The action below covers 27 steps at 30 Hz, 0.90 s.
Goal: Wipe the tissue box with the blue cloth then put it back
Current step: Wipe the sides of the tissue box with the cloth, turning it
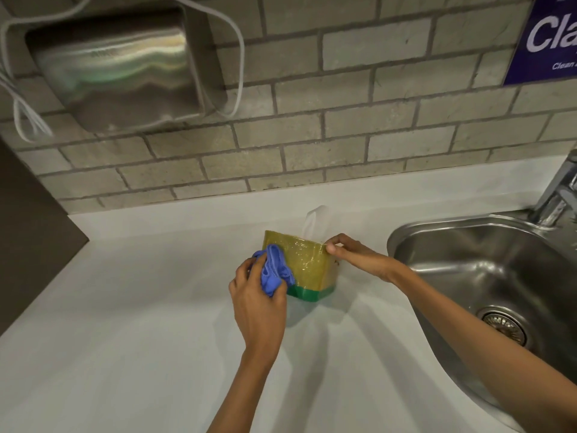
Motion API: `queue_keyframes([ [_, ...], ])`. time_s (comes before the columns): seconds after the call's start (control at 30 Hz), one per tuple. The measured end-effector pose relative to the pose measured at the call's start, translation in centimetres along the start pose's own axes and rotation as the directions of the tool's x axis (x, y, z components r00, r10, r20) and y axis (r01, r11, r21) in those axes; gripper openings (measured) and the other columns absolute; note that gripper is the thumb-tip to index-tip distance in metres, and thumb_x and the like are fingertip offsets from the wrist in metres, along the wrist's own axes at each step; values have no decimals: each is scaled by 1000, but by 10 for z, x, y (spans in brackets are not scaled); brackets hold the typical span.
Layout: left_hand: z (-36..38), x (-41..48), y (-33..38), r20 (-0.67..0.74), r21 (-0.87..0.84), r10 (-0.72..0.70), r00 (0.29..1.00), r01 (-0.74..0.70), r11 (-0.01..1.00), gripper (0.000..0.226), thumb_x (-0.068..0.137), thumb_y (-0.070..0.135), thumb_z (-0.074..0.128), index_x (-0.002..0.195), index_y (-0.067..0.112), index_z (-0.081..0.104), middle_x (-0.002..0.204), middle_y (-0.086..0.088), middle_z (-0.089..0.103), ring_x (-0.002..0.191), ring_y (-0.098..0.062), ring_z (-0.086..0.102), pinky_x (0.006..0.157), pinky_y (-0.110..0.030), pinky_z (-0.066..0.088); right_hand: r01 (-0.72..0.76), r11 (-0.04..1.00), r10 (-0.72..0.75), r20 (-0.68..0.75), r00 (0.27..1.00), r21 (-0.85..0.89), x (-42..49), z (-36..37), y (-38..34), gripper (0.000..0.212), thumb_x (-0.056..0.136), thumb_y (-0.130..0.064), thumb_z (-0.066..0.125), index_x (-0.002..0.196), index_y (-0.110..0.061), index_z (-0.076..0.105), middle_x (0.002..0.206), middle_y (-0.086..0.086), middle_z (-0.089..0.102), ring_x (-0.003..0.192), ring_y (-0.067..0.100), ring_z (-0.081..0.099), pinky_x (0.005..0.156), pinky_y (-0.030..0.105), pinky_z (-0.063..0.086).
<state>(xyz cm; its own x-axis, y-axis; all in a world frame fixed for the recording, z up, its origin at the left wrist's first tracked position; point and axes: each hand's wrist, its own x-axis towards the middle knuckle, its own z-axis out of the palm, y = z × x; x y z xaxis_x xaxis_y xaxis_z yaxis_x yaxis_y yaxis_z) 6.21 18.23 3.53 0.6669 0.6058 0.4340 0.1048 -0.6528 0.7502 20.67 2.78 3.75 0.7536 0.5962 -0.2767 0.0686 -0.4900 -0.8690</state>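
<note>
The tissue box (312,264) is yellow-gold with a green band at its base and stands on the white counter (140,323). A white tissue (313,221) sticks up from its top. My left hand (256,304) grips the bunched blue cloth (276,270) and presses it against the box's near left side. My right hand (352,253) pinches the box's top right corner, fingers on the rim, holding it steady.
A steel sink (487,276) with a drain lies right of the box, and its tap (559,189) rises at the far right. A brick wall at the back carries a metal hand dryer (115,70) with white cables, and a purple sign (549,35).
</note>
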Motion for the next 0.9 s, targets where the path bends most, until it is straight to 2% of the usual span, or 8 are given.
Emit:
queue_keyframes([
  [0.07, -3, 2, -5, -2, -83, -89, 996, 89, 993, 45, 75, 1, 64, 120, 9, 59, 121, -9, 59, 103, -28, 56, 75, -29, 43, -6, 1000, 7, -32, 999, 20, -7, 4, 7, 82, 52, -91, 37, 112, -37, 49, 134, 5, 37, 127, 21, 31, 112, 43, 22],
  [0.27, -10, 11, -29, 75, -235, -415, 907, 420, 877, 30, 83, 7, 57, 113, 11, 60, 96, -4, 61, 85, -22, 56, 77, -33, 47, 103, 986, -84, -144, 986, 129, -23, 20, 23, 77, 58, -86, 41, 111, -33, 61, 128, 2, 37, 113, 1, 35, 105, 26, 20],
  [0.37, -8, 19, -42, 178, -293, -531, 829, 559, 775, 9, 88, 8, 52, 90, 13, 58, 84, -6, 59, 84, -26, 56, 78, -36, 48, 165, 979, -141, -185, 973, 123, -29, 27, 23, 74, 61, -77, 42, 111, -28, 64, 127, 3, 37, 111, -7, 36, 103, 24, 23],
  [0.43, -5, 23, -49, 225, -332, -589, 776, 629, 703, 18, 90, 7, 49, 75, 16, 53, 76, -4, 56, 82, -26, 54, 75, -34, 45, 173, 977, -144, -213, 966, 127, -33, 30, 23, 68, 63, -73, 45, 108, -27, 65, 126, 1, 35, 114, -3, 36, 102, 25, 26],
  [0.57, 5, 32, -60, 303, -349, -639, 707, 707, 616, 25, 90, 7, 48, 69, 19, 51, 72, -3, 54, 77, -24, 52, 64, -29, 46, 193, 977, -166, -248, 955, 90, -43, 36, 24, 48, 62, -68, 50, 96, -37, 65, 126, 0, 32, 125, 7, 30, 103, 25, 23],
  [0.7, 12, 41, -64, 365, -360, -642, 674, 738, 571, 28, 91, 4, 46, 70, 21, 51, 73, -3, 54, 66, -16, 51, 59, -24, 44, 208, 975, -179, -277, 944, 78, -55, 43, 29, 47, 70, -59, 58, 105, -27, 60, 122, -2, 34, 122, 7, 37, 107, 26, 28],
  [0.8, 11, 45, -66, 383, -382, -619, 686, 728, 569, 26, 91, 1, 44, 72, 19, 52, 75, -3, 54, 66, -15, 51, 59, -23, 44, 227, 972, -203, -274, 940, 61, -68, 50, 33, 36, 77, -46, 64, 108, -30, 55, 120, -6, 37, 119, 7, 43, 99, 23, 36],
  [0.9, 4, 44, -72, 352, -425, -620, 701, 710, 561, 26, 91, 1, 45, 73, 19, 52, 75, -4, 54, 66, -15, 51, 60, -24, 45, 218, 975, -197, -258, 946, 52, -80, 54, 35, 38, 74, -43, 69, 106, -38, 49, 121, -9, 39, 116, 8, 48, 88, 22, 46],
])
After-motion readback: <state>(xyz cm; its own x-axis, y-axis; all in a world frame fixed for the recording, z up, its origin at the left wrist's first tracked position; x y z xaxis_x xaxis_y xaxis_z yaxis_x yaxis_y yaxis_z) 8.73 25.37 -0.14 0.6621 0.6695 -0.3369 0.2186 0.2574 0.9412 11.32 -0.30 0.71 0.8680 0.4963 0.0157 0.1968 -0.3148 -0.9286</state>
